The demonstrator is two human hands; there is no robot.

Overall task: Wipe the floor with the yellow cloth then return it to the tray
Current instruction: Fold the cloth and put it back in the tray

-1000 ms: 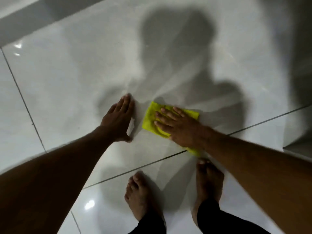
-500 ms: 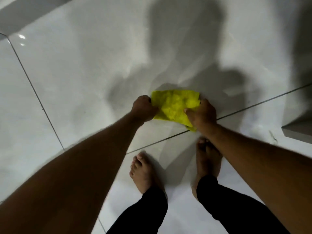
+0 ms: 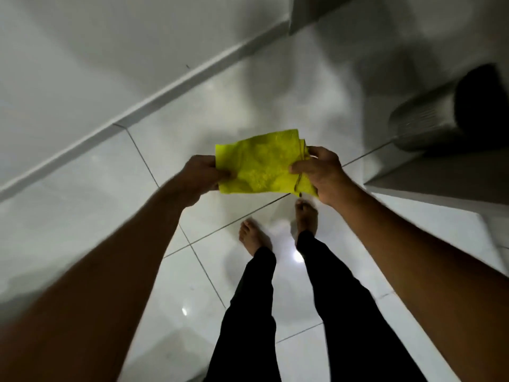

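Note:
The yellow cloth (image 3: 260,164) is held up in the air above the white tiled floor (image 3: 192,285), spread between both hands. My left hand (image 3: 201,176) pinches its left edge. My right hand (image 3: 321,173) grips its right edge, where the cloth is bunched and folded. The cloth hangs clear of the floor. No tray is in view.
My bare feet (image 3: 254,237) and black trouser legs stand on the glossy tiles below the cloth. A wall with a grey skirting (image 3: 170,89) runs diagonally at upper left. A grey ribbed cylindrical bin (image 3: 429,117) and a low ledge (image 3: 440,177) are at right.
The cloth was flat on the floor under my right hand; both hands took its edges and lifted it. I have risen, and the view swung toward the wall and the bin.

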